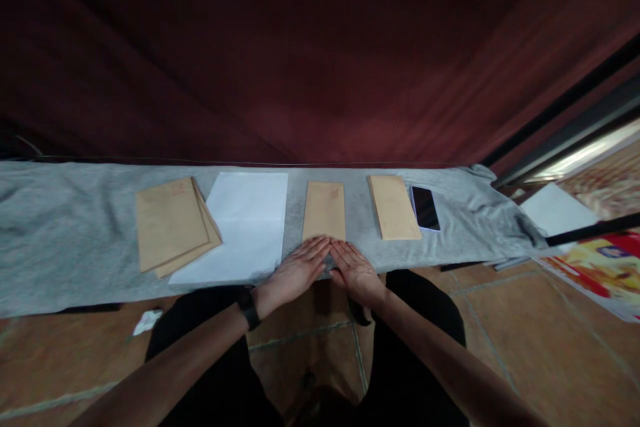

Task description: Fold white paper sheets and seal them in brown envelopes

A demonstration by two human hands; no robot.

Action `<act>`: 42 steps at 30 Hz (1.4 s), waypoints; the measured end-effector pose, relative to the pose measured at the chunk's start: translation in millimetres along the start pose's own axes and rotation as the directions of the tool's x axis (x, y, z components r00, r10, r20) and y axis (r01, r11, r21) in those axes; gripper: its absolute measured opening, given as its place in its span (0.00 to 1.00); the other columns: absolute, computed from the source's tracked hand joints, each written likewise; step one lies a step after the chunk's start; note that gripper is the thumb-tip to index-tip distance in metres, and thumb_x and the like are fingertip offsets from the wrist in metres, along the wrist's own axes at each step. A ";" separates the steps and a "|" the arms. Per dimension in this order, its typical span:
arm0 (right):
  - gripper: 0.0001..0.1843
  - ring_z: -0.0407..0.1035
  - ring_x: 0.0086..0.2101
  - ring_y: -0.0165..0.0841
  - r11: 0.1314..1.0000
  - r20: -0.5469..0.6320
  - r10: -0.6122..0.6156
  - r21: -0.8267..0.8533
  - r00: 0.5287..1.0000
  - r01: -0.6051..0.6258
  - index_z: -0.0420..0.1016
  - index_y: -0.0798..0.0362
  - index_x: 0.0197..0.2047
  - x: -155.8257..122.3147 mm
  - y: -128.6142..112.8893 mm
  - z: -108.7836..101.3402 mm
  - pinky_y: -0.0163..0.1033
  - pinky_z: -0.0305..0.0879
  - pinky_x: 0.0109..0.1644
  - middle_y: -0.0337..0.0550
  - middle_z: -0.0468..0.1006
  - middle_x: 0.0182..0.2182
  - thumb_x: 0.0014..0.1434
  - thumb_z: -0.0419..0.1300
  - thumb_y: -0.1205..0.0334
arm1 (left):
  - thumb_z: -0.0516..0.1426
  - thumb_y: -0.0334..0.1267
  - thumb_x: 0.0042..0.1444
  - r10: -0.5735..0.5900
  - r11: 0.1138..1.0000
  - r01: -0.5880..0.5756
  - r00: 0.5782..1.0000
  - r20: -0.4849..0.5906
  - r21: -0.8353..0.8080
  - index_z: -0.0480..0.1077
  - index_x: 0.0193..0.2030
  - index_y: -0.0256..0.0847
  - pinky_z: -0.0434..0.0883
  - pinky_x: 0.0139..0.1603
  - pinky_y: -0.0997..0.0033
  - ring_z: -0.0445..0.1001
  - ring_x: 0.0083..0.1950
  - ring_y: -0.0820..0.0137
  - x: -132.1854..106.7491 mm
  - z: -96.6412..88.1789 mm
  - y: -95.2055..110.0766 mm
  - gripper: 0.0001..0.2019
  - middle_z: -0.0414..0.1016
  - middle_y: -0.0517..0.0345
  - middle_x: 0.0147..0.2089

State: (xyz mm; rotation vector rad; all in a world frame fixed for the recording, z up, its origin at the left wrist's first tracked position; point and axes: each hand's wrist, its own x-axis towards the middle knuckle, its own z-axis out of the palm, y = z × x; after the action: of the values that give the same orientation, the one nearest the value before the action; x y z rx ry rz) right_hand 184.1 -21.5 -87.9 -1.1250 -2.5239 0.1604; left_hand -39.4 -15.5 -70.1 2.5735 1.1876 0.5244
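Note:
My left hand (300, 268) and my right hand (353, 267) lie flat side by side, fingers stretched out, on the near end of a brown envelope (325, 210) in the middle of a grey cloth (60, 233). Neither hand holds anything. A black band sits on my left wrist. Left of the envelope lies a white sheet of paper (245, 223), and beyond it a stack of brown envelopes (173, 223). To the right rests another brown envelope (394, 207), with a dark phone (425, 208) beside it.
The grey cloth runs across a low surface in front of a dark red curtain (300, 47). A white sheet (557, 210) and a colourful printed sheet (605, 267) lie at the right. A crumpled white scrap (147, 321) sits on the tiled floor by my knees.

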 end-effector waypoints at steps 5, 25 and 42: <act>0.32 0.57 0.67 0.43 1.000 0.002 0.006 -0.013 1.000 -0.006 0.57 0.58 0.71 -0.6 0.2 3.6 0.55 0.57 0.71 0.56 0.63 0.67 0.67 0.55 0.60 | 0.51 0.50 0.68 -0.009 0.987 0.012 1.000 -0.016 0.162 0.47 0.74 0.34 0.52 0.75 0.51 0.47 0.77 0.57 -6.4 10.2 21.0 0.35 0.49 0.39 0.76; 0.38 0.55 0.68 0.46 0.995 0.017 0.049 -0.084 0.999 -0.048 0.52 0.61 0.73 -15.2 6.2 -5.2 0.55 0.57 0.71 0.58 0.57 0.70 0.65 0.58 0.57 | 0.56 0.52 0.63 -0.141 0.947 0.156 0.987 -0.073 0.282 0.54 0.71 0.25 0.58 0.72 0.50 0.52 0.75 0.50 -32.7 2.8 8.7 0.39 0.53 0.30 0.73; 0.33 0.51 0.69 0.41 1.000 0.028 0.028 0.001 0.999 -0.028 0.55 0.62 0.72 9.9 -31.6 3.4 0.52 0.52 0.72 0.56 0.58 0.70 0.70 0.52 0.54 | 0.54 0.50 0.66 -0.140 0.929 0.154 0.988 -0.066 0.336 0.59 0.71 0.36 0.59 0.71 0.46 0.51 0.75 0.48 -32.7 7.8 10.5 0.31 0.50 0.35 0.75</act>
State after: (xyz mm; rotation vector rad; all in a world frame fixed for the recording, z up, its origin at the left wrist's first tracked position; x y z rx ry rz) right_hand 154.8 -35.3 -80.3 -1.1658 -2.5332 0.1864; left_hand -48.6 -47.9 -80.2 2.7304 1.5960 0.3663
